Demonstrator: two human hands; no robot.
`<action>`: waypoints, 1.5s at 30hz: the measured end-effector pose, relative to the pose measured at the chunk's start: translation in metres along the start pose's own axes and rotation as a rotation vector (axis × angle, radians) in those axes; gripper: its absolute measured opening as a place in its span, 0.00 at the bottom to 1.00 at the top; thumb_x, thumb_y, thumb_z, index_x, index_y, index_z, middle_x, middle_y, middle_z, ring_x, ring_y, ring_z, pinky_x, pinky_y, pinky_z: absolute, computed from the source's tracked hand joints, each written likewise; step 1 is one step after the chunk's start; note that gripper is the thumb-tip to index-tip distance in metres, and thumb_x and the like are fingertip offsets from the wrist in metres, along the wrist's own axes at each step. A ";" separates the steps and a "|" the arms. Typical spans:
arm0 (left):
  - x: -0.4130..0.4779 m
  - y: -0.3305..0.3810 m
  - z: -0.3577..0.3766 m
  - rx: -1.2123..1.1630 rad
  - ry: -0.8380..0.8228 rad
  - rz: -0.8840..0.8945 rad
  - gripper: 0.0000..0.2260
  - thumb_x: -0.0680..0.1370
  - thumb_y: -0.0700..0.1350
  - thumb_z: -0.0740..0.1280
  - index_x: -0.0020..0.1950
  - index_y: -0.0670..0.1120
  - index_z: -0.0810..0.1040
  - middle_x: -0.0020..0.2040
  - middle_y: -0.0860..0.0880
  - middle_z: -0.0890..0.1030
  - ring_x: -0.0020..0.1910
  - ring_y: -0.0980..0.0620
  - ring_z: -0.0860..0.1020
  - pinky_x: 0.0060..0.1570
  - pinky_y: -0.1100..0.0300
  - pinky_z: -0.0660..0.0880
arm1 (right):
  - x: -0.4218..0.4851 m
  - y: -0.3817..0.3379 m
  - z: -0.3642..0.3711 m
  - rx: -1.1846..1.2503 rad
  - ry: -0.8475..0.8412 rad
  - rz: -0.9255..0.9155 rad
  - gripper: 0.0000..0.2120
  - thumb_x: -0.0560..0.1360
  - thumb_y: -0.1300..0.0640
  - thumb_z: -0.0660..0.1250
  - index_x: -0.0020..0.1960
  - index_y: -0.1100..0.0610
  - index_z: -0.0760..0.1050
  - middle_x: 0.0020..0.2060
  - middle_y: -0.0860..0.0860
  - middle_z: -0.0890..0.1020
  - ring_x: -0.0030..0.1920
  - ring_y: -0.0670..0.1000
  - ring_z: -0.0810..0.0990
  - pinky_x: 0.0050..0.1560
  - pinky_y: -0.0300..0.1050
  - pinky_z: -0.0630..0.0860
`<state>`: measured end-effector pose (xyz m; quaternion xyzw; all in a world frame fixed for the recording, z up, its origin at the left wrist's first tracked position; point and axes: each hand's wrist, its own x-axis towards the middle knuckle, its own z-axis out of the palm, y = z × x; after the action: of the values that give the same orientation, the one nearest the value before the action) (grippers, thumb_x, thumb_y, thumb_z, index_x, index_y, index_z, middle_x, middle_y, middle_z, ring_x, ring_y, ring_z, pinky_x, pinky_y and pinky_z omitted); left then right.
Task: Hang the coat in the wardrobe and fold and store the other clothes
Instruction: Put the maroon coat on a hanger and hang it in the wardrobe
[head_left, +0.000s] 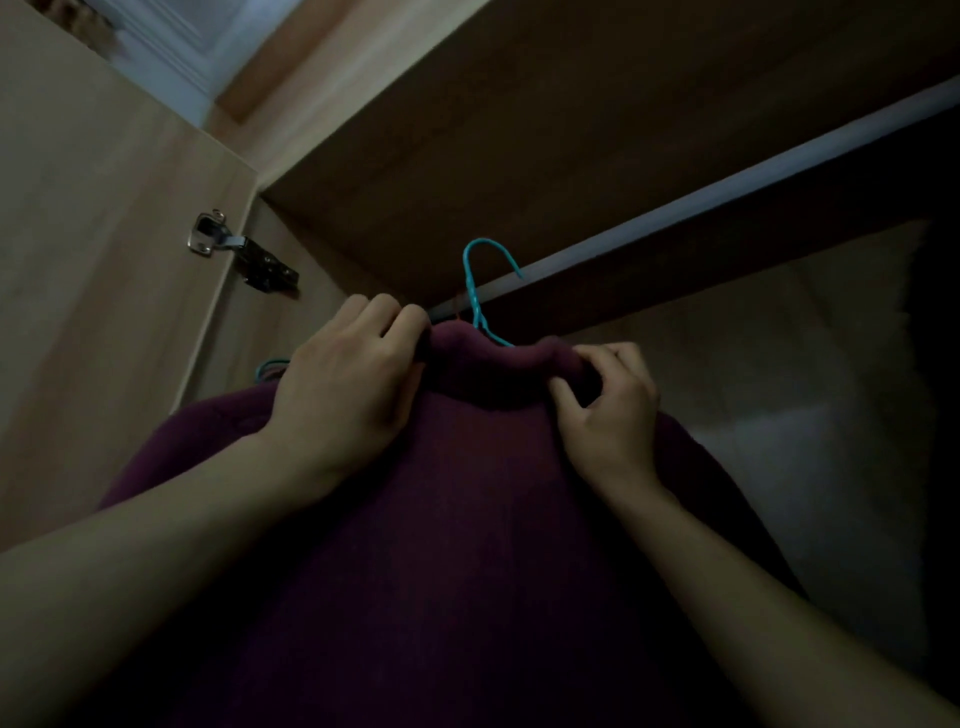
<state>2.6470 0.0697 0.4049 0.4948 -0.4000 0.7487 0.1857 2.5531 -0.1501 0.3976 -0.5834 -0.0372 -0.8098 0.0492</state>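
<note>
**Head view: coat on the rail, collar in both hands**

Head view looked up into the wardrobe, dim. The purple coat (467, 519) hung on a teal hanger (480, 291), whose hook sat over the rail (727, 208). The left hand (343, 384) pinched the collar's left end, fingers curled shut on the cloth. The right hand (608, 405) nipped the right end between thumb and fingertips. Risk, as I judged it: a tug on one side could drag the coat off a hanger shoulder, or tip that hook off the rail. A second teal hanger (270, 366) poked out just left, ready to snag.
</note>
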 end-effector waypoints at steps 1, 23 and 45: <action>0.002 -0.001 0.008 -0.001 -0.001 -0.008 0.10 0.78 0.46 0.64 0.55 0.43 0.75 0.47 0.45 0.76 0.44 0.47 0.72 0.36 0.56 0.66 | 0.004 0.005 0.007 -0.002 -0.002 0.001 0.09 0.73 0.58 0.72 0.53 0.55 0.80 0.49 0.47 0.74 0.51 0.48 0.75 0.46 0.29 0.69; 0.093 -0.028 0.138 0.054 -0.127 -0.067 0.10 0.82 0.47 0.61 0.64 0.50 0.70 0.58 0.48 0.73 0.54 0.50 0.70 0.46 0.58 0.70 | 0.093 0.110 0.131 -0.004 -0.059 0.162 0.15 0.76 0.59 0.70 0.62 0.57 0.78 0.59 0.54 0.76 0.58 0.51 0.76 0.59 0.43 0.73; 0.012 -0.045 0.178 0.589 -0.577 0.157 0.38 0.80 0.66 0.40 0.79 0.40 0.37 0.79 0.40 0.36 0.78 0.43 0.35 0.77 0.44 0.40 | 0.002 0.133 0.231 0.003 -0.578 0.349 0.33 0.84 0.47 0.49 0.79 0.51 0.31 0.79 0.55 0.36 0.79 0.56 0.38 0.78 0.58 0.41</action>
<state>2.7776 -0.0440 0.4678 0.6842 -0.2409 0.6738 -0.1410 2.7862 -0.2549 0.4727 -0.7865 0.0496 -0.5900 0.1756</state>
